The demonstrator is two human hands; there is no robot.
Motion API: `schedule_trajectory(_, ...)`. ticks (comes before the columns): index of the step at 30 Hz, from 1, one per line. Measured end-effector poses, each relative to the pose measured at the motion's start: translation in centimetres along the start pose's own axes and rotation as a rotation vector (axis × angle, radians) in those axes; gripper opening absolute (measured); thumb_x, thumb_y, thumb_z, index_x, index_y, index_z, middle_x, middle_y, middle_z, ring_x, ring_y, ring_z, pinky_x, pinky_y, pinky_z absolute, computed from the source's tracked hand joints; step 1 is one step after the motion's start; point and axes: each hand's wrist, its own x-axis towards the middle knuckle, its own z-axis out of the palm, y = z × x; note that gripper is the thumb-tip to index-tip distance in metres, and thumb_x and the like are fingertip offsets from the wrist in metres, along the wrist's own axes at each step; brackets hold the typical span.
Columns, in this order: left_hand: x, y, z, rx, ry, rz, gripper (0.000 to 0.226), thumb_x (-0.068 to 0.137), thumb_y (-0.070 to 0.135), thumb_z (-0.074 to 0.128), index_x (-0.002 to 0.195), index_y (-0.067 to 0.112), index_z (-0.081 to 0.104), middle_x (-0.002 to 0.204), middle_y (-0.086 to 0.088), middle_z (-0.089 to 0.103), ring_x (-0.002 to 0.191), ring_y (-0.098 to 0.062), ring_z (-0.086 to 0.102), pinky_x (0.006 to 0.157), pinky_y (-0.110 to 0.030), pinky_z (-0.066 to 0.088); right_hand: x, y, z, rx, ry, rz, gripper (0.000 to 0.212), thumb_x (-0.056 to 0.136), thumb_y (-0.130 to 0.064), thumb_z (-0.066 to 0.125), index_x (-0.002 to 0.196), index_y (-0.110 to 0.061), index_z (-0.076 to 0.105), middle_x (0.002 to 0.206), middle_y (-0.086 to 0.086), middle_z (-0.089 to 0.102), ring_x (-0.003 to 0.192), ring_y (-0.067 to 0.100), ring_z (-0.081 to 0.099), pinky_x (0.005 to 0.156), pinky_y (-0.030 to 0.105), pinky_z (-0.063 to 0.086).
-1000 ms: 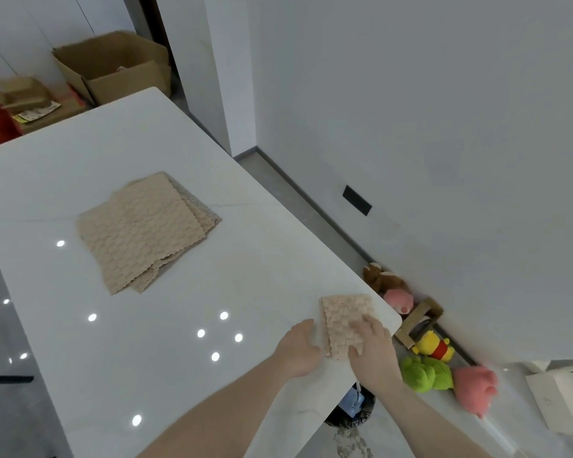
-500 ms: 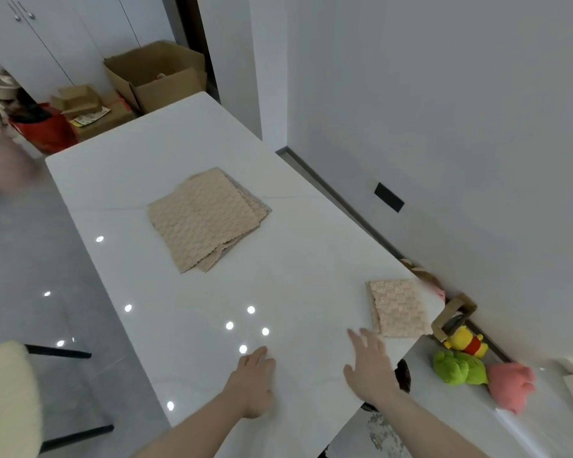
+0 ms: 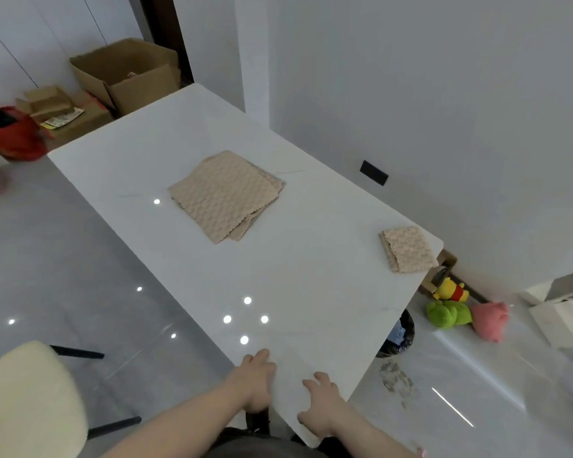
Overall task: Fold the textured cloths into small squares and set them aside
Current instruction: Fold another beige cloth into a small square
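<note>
Papers [image 3: 131, 75] inside cardboard box [image 3: 126, 76]

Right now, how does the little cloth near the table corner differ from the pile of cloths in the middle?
The folded cloth is a small thick square; the stack of cloths lies spread open and much larger. The folded cloth sits alone by the table's right corner; the stack holds several layers, fanned unevenly, at mid-table. Both are beige with the same bumpy texture, and neither hand touches them.

Bare table [image 3: 298, 285] between hands and cloth stack [image 3: 226, 195] — unobstructed.
</note>
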Motion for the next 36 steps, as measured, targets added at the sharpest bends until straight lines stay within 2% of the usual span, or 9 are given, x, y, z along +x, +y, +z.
schedule_trajectory(3,-0.9,-1.6,0.5,-0.010,0.032,-0.025,0.053,0.081,0.020,0.048,0.135,0.019,0.047,0.153,-0.004,0.023,0.130,-0.032,0.036,0.107,-0.045,0.043,-0.4,-0.5,0.5,0.054,0.026,-0.001,0.080,0.089,-0.035,0.055,0.160,-0.021,0.022,0.168,0.002,0.005,0.150,0.030,0.023,0.120,0.036,0.029)
schedule_trajectory(7,-2.8,-2.5,0.4,-0.086,0.074,-0.050,0.066,0.091,0.021,0.047,0.155,0.015,0.032,0.167,-0.006,0.010,0.150,-0.032,0.023,0.120,-0.039,0.029,-0.8,-0.8,0.4,0.136,0.110,-0.028,0.076,0.091,-0.033,0.055,0.160,-0.020,0.025,0.168,0.003,0.008,0.149,0.028,0.028,0.120,0.035,0.029)
schedule_trajectory(10,-3.8,-3.8,-0.1,-0.168,0.190,-0.018,0.066,0.096,0.022,0.048,0.158,0.022,0.029,0.169,0.000,0.009,0.152,-0.026,0.022,0.119,-0.033,0.029,-0.7,-2.1,0.2,0.231,0.184,-0.075,0.075,0.092,-0.033,0.057,0.160,-0.022,0.026,0.169,0.001,0.009,0.149,0.025,0.029,0.119,0.034,0.031)
schedule_trajectory(15,-4.6,-6.4,-2.6,-0.258,0.363,0.043,0.065,0.093,0.024,0.053,0.155,0.031,0.036,0.168,0.009,0.013,0.151,-0.020,0.022,0.115,-0.029,0.035,-1.1,-5.9,-1.4,0.350,0.307,-0.131,0.073,0.092,-0.031,0.057,0.159,-0.026,0.027,0.168,-0.005,0.008,0.148,0.022,0.032,0.112,0.032,0.039)
schedule_trajectory(19,-4.5,-9.1,-5.9,-0.308,0.460,0.108,0.061,0.095,0.029,0.057,0.153,0.035,0.038,0.167,0.013,0.014,0.150,-0.016,0.021,0.110,-0.021,0.032,-1.6,-9.5,-2.8,0.390,0.403,-0.181,0.071,0.091,-0.035,0.057,0.157,-0.030,0.030,0.168,-0.009,0.010,0.149,0.018,0.030,0.114,0.032,0.038)
schedule_trajectory(24,-4.3,-13.3,-11.4,-0.296,0.461,0.208,0.059,0.096,0.034,0.059,0.152,0.033,0.040,0.167,0.014,0.014,0.150,-0.016,0.020,0.116,-0.033,0.035,-0.2,-15.8,-5.1,0.463,0.518,-0.145,0.069,0.092,-0.034,0.058,0.156,-0.031,0.032,0.167,-0.011,0.011,0.149,0.015,0.031,0.114,0.030,0.037)
schedule_trajectory(29,-5.0,-20.0,-16.9,-0.150,0.393,0.299,0.059,0.096,0.034,0.057,0.152,0.034,0.039,0.167,0.013,0.013,0.151,-0.015,0.018,0.118,-0.033,0.032,1.8,-23.7,-5.5,0.561,0.598,-0.090,0.069,0.092,-0.033,0.062,0.155,-0.031,0.034,0.167,-0.011,0.014,0.147,0.014,0.034,0.114,0.031,0.038)
schedule_trajectory(32,-5.7,-24.0,-20.1,-0.104,0.412,0.314,0.059,0.095,0.029,0.057,0.151,0.033,0.040,0.167,0.012,0.015,0.150,-0.016,0.020,0.115,-0.029,0.032,2.2,-28.1,-5.6,0.586,0.632,-0.086,0.068,0.092,-0.029,0.063,0.155,-0.030,0.035,0.167,-0.010,0.015,0.148,0.013,0.032,0.114,0.028,0.035)
schedule_trajectory(36,-6.6,-27.7,-22.4,-0.156,0.469,0.333,0.058,0.094,0.029,0.059,0.150,0.033,0.043,0.166,0.012,0.017,0.150,-0.015,0.020,0.117,-0.030,0.030,1.5,-32.0,-6.0,0.580,0.692,-0.120,0.067,0.092,-0.028,0.063,0.154,-0.031,0.036,0.166,-0.010,0.016,0.148,0.012,0.030,0.110,0.024,0.032)
